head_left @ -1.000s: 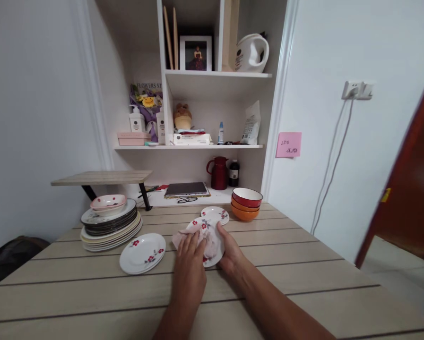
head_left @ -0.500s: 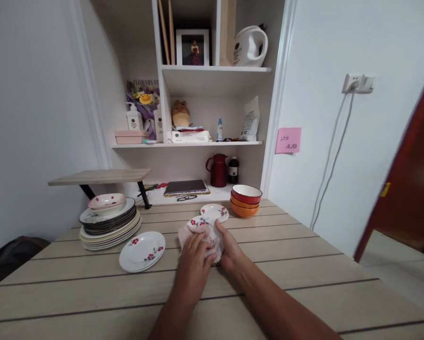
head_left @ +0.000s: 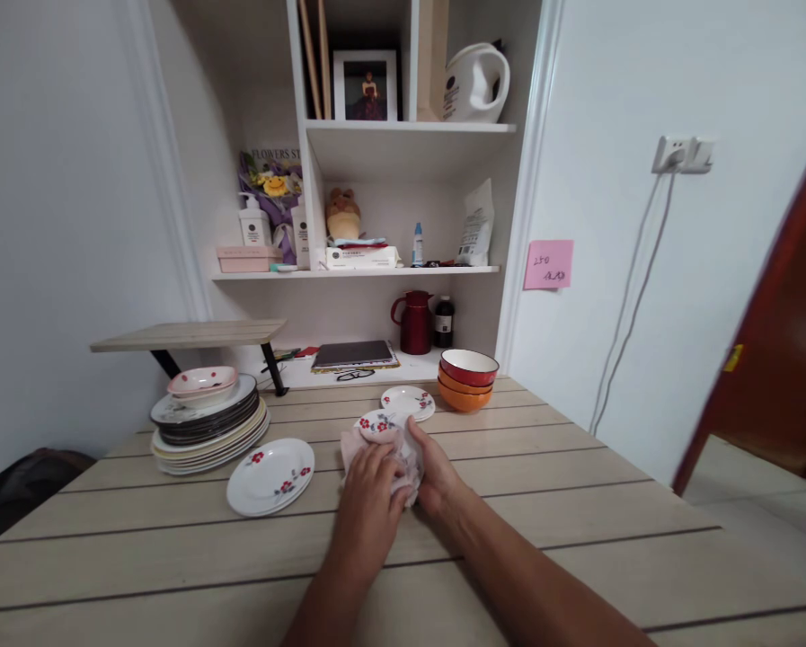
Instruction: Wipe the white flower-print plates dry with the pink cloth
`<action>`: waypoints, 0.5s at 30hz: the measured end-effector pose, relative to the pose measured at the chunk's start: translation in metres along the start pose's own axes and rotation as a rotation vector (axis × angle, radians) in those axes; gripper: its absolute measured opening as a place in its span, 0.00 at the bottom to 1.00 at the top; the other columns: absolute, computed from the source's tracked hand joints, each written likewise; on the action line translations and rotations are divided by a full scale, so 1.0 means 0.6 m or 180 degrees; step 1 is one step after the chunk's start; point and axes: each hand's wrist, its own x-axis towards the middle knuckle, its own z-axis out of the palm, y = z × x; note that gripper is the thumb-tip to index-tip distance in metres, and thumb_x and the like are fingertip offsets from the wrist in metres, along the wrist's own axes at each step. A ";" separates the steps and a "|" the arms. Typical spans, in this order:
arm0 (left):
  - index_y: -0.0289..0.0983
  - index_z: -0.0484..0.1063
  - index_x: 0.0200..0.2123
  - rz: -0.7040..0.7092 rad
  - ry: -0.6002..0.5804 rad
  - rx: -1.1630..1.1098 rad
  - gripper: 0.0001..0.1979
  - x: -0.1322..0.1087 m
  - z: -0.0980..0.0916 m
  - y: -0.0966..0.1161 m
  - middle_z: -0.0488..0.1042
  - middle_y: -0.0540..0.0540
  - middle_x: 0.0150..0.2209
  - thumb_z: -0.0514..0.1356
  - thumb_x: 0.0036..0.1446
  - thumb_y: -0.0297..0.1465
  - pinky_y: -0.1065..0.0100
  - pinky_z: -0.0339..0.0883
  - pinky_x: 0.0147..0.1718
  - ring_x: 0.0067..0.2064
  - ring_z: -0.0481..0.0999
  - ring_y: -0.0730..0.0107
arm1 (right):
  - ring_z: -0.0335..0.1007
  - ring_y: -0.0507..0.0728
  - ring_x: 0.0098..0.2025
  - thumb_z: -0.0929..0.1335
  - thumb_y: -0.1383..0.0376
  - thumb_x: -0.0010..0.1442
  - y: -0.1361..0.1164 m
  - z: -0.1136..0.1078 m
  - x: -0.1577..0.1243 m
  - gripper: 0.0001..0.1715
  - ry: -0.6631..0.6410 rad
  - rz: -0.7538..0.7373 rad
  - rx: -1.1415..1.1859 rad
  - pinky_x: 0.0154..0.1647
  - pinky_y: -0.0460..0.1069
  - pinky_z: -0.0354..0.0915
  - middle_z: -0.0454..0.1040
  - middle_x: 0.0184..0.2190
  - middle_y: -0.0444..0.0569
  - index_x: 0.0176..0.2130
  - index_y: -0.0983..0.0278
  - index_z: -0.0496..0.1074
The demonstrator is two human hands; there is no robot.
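Pink cloth (head_left: 355, 447) (crumpled) under left hand (head_left: 370, 490)

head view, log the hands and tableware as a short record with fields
left hand: on left hand side, fingers over pale pink cloth
right hand: right hand holds red-flowered plate
left: stacked flowered plates
far left: mixed plate stack, pink-spotted bowl on top
beyond hands: small flowered plates
beside those: red bowl atop orange bowls
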 end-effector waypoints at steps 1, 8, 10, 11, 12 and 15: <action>0.39 0.71 0.36 -0.0014 -0.0016 0.0014 0.08 0.000 0.000 0.001 0.70 0.43 0.55 0.60 0.53 0.23 0.47 0.57 0.59 0.60 0.64 0.56 | 0.78 0.58 0.33 0.62 0.50 0.64 0.000 0.001 -0.001 0.28 0.0021 0.0015 -0.0014 0.41 0.51 0.70 0.80 0.32 0.55 0.42 0.73 0.73; 0.39 0.71 0.36 -0.0034 -0.0010 0.0041 0.08 0.000 -0.002 0.005 0.70 0.43 0.54 0.61 0.52 0.23 0.48 0.57 0.59 0.60 0.64 0.56 | 0.77 0.57 0.33 0.62 0.49 0.64 -0.001 0.002 -0.002 0.28 0.0015 0.0020 -0.0060 0.42 0.51 0.70 0.80 0.32 0.54 0.42 0.72 0.73; 0.39 0.71 0.36 -0.0004 0.0013 0.0053 0.08 0.000 -0.001 0.004 0.70 0.43 0.54 0.61 0.52 0.23 0.48 0.57 0.59 0.59 0.64 0.56 | 0.77 0.57 0.33 0.61 0.49 0.64 -0.001 0.001 -0.001 0.29 -0.0007 0.0035 -0.0061 0.42 0.51 0.70 0.80 0.32 0.55 0.42 0.73 0.73; 0.39 0.71 0.36 0.0015 0.0016 0.0060 0.08 0.000 -0.001 0.003 0.70 0.43 0.54 0.61 0.52 0.23 0.48 0.58 0.59 0.59 0.64 0.56 | 0.77 0.57 0.33 0.61 0.49 0.64 0.000 0.001 -0.001 0.29 -0.0003 0.0031 -0.0055 0.42 0.50 0.70 0.80 0.32 0.55 0.42 0.73 0.73; 0.39 0.71 0.36 0.0030 0.0019 0.0070 0.08 0.001 0.000 0.002 0.70 0.43 0.54 0.61 0.52 0.23 0.48 0.58 0.59 0.59 0.64 0.56 | 0.77 0.57 0.33 0.62 0.50 0.64 0.000 0.001 -0.001 0.29 0.0009 0.0019 -0.0040 0.41 0.50 0.70 0.80 0.32 0.55 0.42 0.73 0.73; 0.39 0.71 0.37 0.0035 0.0012 0.0116 0.08 0.001 0.000 0.002 0.70 0.43 0.54 0.61 0.52 0.24 0.48 0.57 0.59 0.59 0.65 0.56 | 0.78 0.57 0.32 0.62 0.50 0.64 0.001 0.000 0.001 0.28 0.0014 -0.0013 -0.0004 0.41 0.50 0.70 0.81 0.32 0.55 0.42 0.73 0.73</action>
